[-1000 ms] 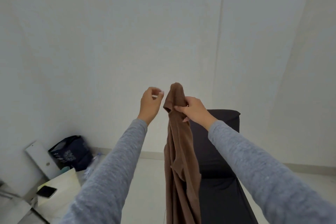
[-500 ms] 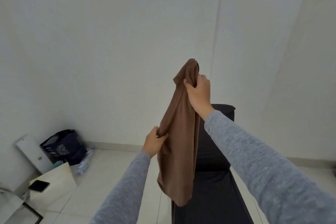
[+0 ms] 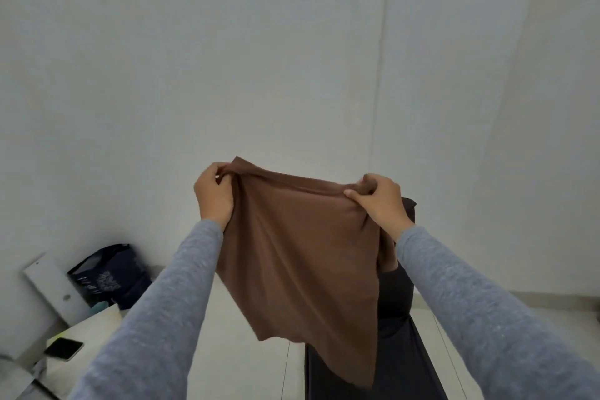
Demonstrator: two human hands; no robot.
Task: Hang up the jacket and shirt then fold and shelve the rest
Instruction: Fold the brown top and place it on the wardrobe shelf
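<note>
Garment, brown, spread in air: left hand and right hand each pinch its top edge. Folding step; next, likely a flat surface.

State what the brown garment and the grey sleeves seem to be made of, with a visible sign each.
The brown garment: soft matte cloth, perhaps cotton knit; it drapes and creases where gripped. The grey sleeves: heathered jersey knit, likely cotton blend; flecked, matte surface.
</note>
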